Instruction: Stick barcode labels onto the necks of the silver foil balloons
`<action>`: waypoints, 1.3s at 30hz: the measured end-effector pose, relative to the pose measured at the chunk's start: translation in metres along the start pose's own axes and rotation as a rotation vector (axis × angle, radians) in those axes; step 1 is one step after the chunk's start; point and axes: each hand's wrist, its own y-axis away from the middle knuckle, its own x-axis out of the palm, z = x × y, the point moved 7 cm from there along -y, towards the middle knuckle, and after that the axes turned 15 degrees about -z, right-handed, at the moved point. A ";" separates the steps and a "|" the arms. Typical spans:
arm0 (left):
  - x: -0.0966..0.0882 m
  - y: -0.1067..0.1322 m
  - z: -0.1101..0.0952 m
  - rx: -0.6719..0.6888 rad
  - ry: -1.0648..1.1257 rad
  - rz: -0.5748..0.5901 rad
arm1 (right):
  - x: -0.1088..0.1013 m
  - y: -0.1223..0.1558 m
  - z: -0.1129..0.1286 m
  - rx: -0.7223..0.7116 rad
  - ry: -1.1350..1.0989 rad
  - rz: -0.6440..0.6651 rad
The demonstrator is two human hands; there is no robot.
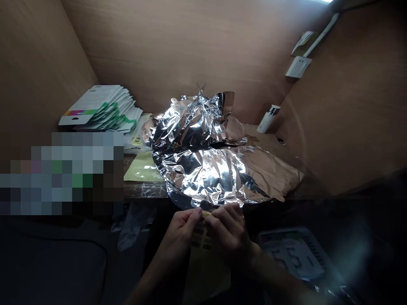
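A yellow sheet (208,271) with rows of dark rectangular marks, like a sticker sheet, hangs below the table's front edge. My left hand (181,228) pinches its upper edge between thumb and forefinger. Close beside it, my right hand (230,228) has its fingers curled over the same edge, and the two hands almost meet. Just beyond my fingers lies a large piece of crumpled, shiny silver foil (210,169), spread in two lobes with a dark fold between them. Its near rim reaches the table edge by my fingertips.
A stack of printed white and green packets (104,110) stands at the back left. Another yellow sheet (143,167) lies beside the foil. At the right are a small white bottle (268,119) and a wall socket (299,67). A clear container (295,254) sits low at the right.
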 end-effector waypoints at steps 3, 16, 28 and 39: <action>-0.007 0.002 0.002 0.018 -0.098 -0.038 | -0.026 0.003 0.001 0.057 -0.133 -0.048; 0.016 -0.024 -0.005 0.961 -1.240 0.125 | -0.002 0.018 -0.147 1.162 -0.604 0.611; 0.013 -0.025 0.000 1.015 -1.247 0.101 | 0.002 0.010 -0.147 0.590 0.046 0.678; 0.008 -0.034 0.000 0.993 -1.192 0.163 | -0.013 0.018 -0.165 0.299 0.059 0.645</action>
